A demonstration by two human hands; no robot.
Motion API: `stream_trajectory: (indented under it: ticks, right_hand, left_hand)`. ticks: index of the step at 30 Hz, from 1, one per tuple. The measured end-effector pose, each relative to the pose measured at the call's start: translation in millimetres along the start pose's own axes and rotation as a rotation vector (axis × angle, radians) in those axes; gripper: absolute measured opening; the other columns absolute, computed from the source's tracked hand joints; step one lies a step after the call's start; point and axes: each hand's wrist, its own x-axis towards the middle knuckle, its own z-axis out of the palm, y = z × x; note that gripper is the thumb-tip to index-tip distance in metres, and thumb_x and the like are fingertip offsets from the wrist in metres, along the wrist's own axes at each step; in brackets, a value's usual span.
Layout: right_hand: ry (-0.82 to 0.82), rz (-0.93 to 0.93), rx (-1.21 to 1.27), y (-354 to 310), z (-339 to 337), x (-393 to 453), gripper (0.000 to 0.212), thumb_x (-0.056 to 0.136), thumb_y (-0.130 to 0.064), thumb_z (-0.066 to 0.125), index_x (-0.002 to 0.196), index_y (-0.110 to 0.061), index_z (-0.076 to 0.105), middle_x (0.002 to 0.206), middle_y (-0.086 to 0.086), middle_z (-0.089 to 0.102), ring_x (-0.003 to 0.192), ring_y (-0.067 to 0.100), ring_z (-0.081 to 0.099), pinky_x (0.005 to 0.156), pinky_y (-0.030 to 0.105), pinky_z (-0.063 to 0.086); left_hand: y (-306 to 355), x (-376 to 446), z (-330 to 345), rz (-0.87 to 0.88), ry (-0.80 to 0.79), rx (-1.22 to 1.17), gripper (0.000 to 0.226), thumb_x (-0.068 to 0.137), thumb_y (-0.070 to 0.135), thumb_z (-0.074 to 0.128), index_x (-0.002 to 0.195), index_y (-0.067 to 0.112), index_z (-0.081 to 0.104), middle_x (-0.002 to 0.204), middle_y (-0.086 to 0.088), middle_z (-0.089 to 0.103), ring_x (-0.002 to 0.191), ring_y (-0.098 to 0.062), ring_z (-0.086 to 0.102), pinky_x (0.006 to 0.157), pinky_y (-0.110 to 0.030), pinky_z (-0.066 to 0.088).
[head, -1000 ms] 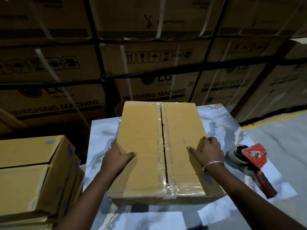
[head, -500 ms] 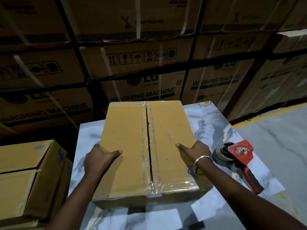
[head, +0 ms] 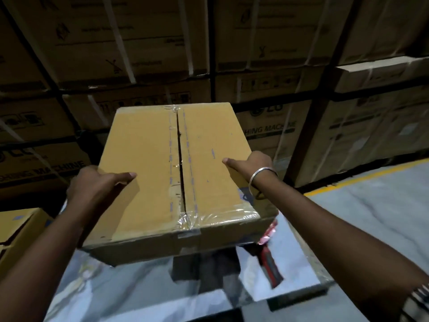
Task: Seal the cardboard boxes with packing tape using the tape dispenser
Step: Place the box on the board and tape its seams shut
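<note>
A brown cardboard box (head: pixel 144 173) with clear tape along its centre seam is lifted off the marble-patterned table (head: pixel 130 293). My left hand (head: pixel 92 184) grips its left side, thumb lying on the top. My right hand (head: pixel 250 166), with a metal bangle on the wrist, grips the right side, thumb on top as well. The red tape dispenser (head: pixel 269 254) lies on the table under the box's right corner, mostly hidden by the box.
Another cardboard box (head: pixel 16 228) sits at the left edge. Tall stacks of strapped washing-machine cartons (head: pixel 278 66) fill the background. Grey floor with a yellow line (head: pixel 362 180) lies to the right of the table.
Both hands have lifted the box up off the table and toward the camera. The view has tilted up, and the box now covers most of the tape dispenser.
</note>
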Motion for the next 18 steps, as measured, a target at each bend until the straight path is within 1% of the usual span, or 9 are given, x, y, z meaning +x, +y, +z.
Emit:
stream_trajectory:
  ticks: [2, 3, 5, 7, 9, 10, 14, 16, 18]
  right_hand:
    - [0.032, 0.014, 0.025, 27, -39, 7, 0.065, 0.079, -0.067, 0.073, 0.063, -0.012, 0.043, 0.062, 0.004, 0.043, 0.055, 0.021, 0.043, 0.048, 0.031, 0.029]
    - [0.046, 0.028, 0.035, 40, -56, 12, 0.065, 0.079, -0.066, 0.074, 0.063, -0.012, 0.042, 0.062, 0.004, 0.043, 0.054, 0.02, 0.042, 0.047, 0.03, 0.027]
    - [0.068, 0.056, 0.045, 68, -87, 24, 0.064, 0.078, -0.066, 0.075, 0.064, -0.011, 0.045, 0.064, 0.004, 0.046, 0.055, 0.02, 0.043, 0.047, 0.029, 0.028]
    - [0.086, 0.077, 0.051, 95, -112, 41, 0.062, 0.076, -0.067, 0.076, 0.067, -0.011, 0.049, 0.071, 0.005, 0.052, 0.06, 0.02, 0.048, 0.05, 0.029, 0.034]
    - [0.106, 0.097, 0.064, 122, -134, 62, 0.06, 0.075, -0.067, 0.077, 0.07, -0.013, 0.05, 0.075, 0.006, 0.054, 0.064, 0.021, 0.05, 0.056, 0.031, 0.039]
    - [0.116, 0.108, 0.067, 136, -144, 72, 0.06, 0.075, -0.067, 0.077, 0.07, -0.013, 0.049, 0.074, 0.005, 0.053, 0.065, 0.022, 0.049, 0.055, 0.032, 0.038]
    - [0.172, 0.175, 0.056, 190, -179, 112, 0.064, 0.074, -0.066, 0.078, 0.068, -0.01, 0.046, 0.069, 0.006, 0.046, 0.061, 0.023, 0.045, 0.05, 0.031, 0.03]
    - [0.198, 0.218, 0.056, 218, -198, 131, 0.065, 0.074, -0.066, 0.077, 0.072, -0.007, 0.05, 0.07, 0.007, 0.046, 0.063, 0.026, 0.046, 0.051, 0.031, 0.03]
    - [0.218, 0.268, 0.035, 246, -219, 148, 0.066, 0.075, -0.067, 0.076, 0.074, -0.006, 0.053, 0.069, 0.008, 0.048, 0.062, 0.026, 0.047, 0.049, 0.03, 0.029]
  left_hand:
    - [23, -15, 29, -0.025, -0.033, -0.096, 0.069, 0.04, 0.068, 0.089, 0.084, 0.018, 0.072, 0.079, 0.0, 0.075, 0.075, -0.028, 0.073, 0.072, -0.052, 0.062]
    - [32, -20, 44, -0.036, -0.065, -0.145, 0.07, 0.036, 0.064, 0.092, 0.084, 0.018, 0.072, 0.081, 0.0, 0.076, 0.077, -0.028, 0.073, 0.074, -0.051, 0.061]
    - [51, -26, 75, -0.048, -0.149, -0.228, 0.072, 0.029, 0.055, 0.097, 0.088, 0.019, 0.074, 0.087, -0.002, 0.077, 0.083, -0.03, 0.074, 0.08, -0.05, 0.06]
    - [74, -31, 106, -0.05, -0.217, -0.231, 0.078, 0.026, 0.05, 0.099, 0.093, 0.02, 0.073, 0.093, -0.004, 0.077, 0.089, -0.033, 0.073, 0.084, -0.051, 0.059]
    - [103, -41, 137, -0.004, -0.288, -0.165, 0.069, 0.041, 0.042, 0.097, 0.099, 0.016, 0.07, 0.096, -0.008, 0.075, 0.091, -0.033, 0.071, 0.085, -0.053, 0.058]
    - [118, -46, 154, 0.022, -0.311, -0.137, 0.063, 0.048, 0.039, 0.094, 0.101, 0.014, 0.069, 0.097, -0.01, 0.074, 0.091, -0.033, 0.071, 0.086, -0.054, 0.057]
    - [161, -46, 231, 0.064, -0.366, -0.135, 0.071, 0.044, 0.041, 0.09, 0.105, 0.012, 0.067, 0.098, -0.011, 0.073, 0.09, -0.034, 0.071, 0.085, -0.053, 0.058]
    - [182, -42, 275, 0.058, -0.399, -0.15, 0.078, 0.04, 0.042, 0.09, 0.107, 0.013, 0.066, 0.099, -0.01, 0.072, 0.09, -0.031, 0.071, 0.085, -0.051, 0.058]
    - [204, -42, 317, 0.064, -0.436, -0.167, 0.079, 0.035, 0.045, 0.094, 0.104, 0.016, 0.067, 0.096, -0.006, 0.073, 0.09, -0.031, 0.07, 0.083, -0.05, 0.059]
